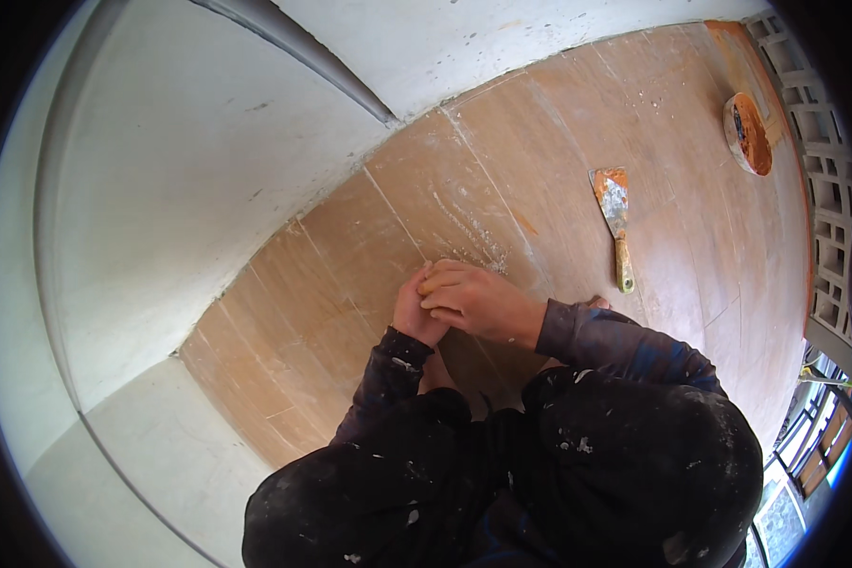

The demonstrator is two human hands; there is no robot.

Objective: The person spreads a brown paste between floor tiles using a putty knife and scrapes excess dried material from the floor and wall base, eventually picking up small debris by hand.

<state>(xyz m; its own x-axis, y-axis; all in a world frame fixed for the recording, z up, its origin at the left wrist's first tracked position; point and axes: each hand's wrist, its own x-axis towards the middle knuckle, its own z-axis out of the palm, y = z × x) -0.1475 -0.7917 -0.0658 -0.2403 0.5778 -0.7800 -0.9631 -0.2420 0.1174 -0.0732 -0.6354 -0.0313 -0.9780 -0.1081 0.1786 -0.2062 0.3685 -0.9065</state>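
Observation:
My left hand [417,313] and my right hand [484,301] meet in front of my knees, low over the tiled floor [350,246]. Both have curled fingers, the right ones lying over those of the left. A small yellowish patch shows between them, but what they hold, if anything, is hidden. Ahead of the hands, white crumbs [483,248] are scattered along the tile joints. To the right lies a putty knife [616,222], its wide blade smeared orange and its handle toward me.
At the far right stands a round tub [750,134] of orange paste. A pale wall [199,180] with a grey strip [298,57] runs along the left and far side. A pierced block screen [828,189] borders the floor on the right.

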